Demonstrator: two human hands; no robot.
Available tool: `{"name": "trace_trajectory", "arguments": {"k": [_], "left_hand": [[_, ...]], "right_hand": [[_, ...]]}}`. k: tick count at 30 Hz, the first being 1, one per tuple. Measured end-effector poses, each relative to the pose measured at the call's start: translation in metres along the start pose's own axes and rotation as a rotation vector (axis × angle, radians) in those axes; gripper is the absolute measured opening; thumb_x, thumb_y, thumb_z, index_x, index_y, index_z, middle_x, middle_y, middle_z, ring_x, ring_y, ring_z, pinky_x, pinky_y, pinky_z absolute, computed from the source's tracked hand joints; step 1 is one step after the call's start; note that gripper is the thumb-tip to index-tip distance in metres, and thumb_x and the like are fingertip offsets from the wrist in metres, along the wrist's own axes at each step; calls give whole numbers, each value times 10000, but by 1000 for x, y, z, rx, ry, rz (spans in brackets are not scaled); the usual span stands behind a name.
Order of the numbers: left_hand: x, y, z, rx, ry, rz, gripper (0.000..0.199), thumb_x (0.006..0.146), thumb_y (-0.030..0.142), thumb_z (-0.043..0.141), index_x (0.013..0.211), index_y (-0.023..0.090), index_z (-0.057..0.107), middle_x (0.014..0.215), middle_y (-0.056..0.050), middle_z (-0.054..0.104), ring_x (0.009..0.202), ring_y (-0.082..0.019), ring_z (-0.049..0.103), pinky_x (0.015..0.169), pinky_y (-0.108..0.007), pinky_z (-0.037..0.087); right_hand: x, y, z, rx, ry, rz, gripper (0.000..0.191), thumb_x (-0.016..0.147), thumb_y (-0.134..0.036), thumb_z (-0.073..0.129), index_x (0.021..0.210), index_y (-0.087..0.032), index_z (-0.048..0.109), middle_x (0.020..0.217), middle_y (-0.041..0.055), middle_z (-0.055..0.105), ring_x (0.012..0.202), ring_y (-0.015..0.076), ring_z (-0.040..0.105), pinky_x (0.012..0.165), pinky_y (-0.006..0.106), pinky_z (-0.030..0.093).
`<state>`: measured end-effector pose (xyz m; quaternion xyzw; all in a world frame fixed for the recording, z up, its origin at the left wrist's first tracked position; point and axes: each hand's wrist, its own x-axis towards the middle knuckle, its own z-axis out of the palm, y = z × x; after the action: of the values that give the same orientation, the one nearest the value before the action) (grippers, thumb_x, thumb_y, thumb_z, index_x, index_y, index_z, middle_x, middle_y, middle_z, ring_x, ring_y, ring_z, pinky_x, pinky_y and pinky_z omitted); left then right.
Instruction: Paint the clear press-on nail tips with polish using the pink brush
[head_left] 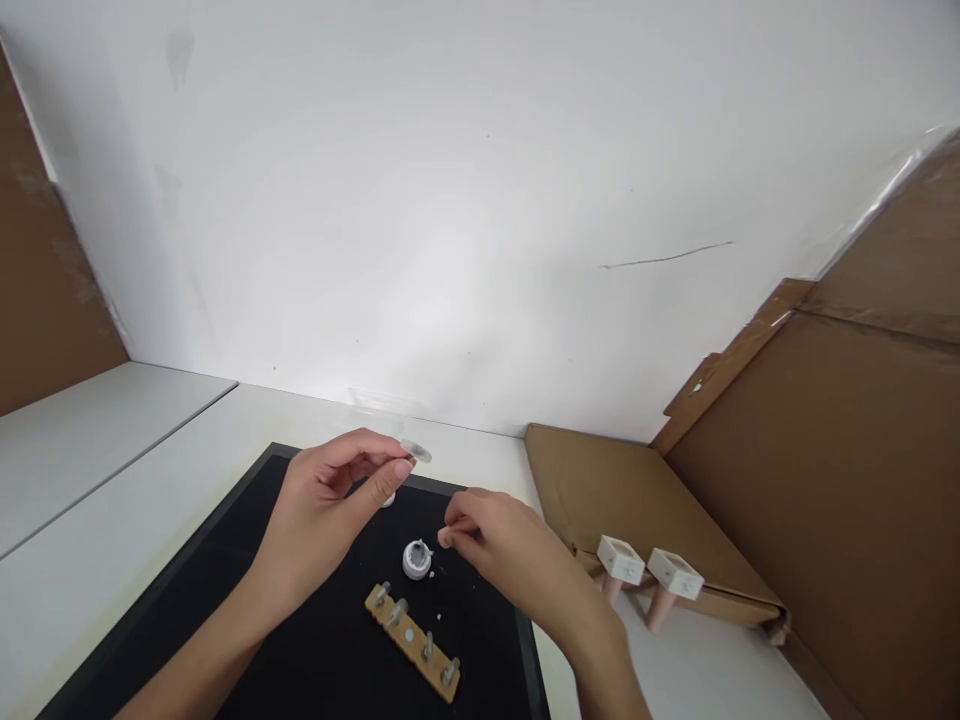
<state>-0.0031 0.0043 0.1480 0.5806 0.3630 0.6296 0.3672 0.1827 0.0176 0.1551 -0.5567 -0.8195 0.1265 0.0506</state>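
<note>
My left hand (pixel 326 520) pinches a small, flat, translucent oval piece (pixel 417 451) between thumb and forefinger, raised above the black mat (pixel 247 570). My right hand (pixel 506 540) is closed, with thumb and fingertips pressed together; whatever may be between them is hidden. Between the hands a small white round jar (pixel 416 560) stands uncovered, with greyish matter inside and around its rim. Nearer to me lies a wooden strip (pixel 412 645) with several metal pegs standing up from it. Behind my left fingertips, a white round piece (pixel 388 500) is partly covered.
White crumbs (pixel 439 617) lie on the mat near the jar. To the right, two white square-headed pieces with wooden handles (pixel 619 560) (pixel 675 573) stand by a flat cardboard box (pixel 607 490). A white wall (pixel 450 220) rises behind, with cardboard panels (pixel 862 430) at the sides.
</note>
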Motion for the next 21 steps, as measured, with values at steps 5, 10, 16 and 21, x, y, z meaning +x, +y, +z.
{"name": "trace_trajectory", "arguments": {"k": [5, 10, 16, 21], "left_hand": [[0, -1, 0, 15, -16, 23, 103, 795, 158, 669, 781, 243, 725, 765, 25, 738, 672, -98, 654, 605, -146, 524], [1, 0, -1, 18, -19, 45, 117, 801, 150, 665, 778, 251, 719, 766, 32, 733, 710, -98, 662, 634, -140, 525], [1, 1, -2, 32, -13, 23, 122, 809, 161, 659, 776, 262, 718, 776, 39, 731, 708, -97, 655, 628, -145, 519], [0, 1, -2, 47, -15, 4, 102, 806, 179, 664, 768, 258, 716, 767, 37, 725, 695, -101, 649, 613, -155, 516]], "right_hand": [[27, 3, 24, -85, -144, 24, 106, 886, -229, 580, 851, -154, 647, 877, 21, 671, 765, 149, 632, 659, 279, 489], [40, 9, 43, -182, -241, 45, 228, 919, -303, 559, 1080, -146, 600, 1067, 61, 637, 907, 184, 636, 791, 390, 533], [51, 9, 60, -245, -251, 48, 261, 918, -297, 561, 1135, -154, 579, 1133, 74, 614, 954, 200, 626, 810, 405, 531], [55, 8, 66, -267, -230, 51, 268, 918, -298, 560, 1145, -156, 574, 1148, 78, 608, 969, 205, 622, 819, 411, 527]]}}
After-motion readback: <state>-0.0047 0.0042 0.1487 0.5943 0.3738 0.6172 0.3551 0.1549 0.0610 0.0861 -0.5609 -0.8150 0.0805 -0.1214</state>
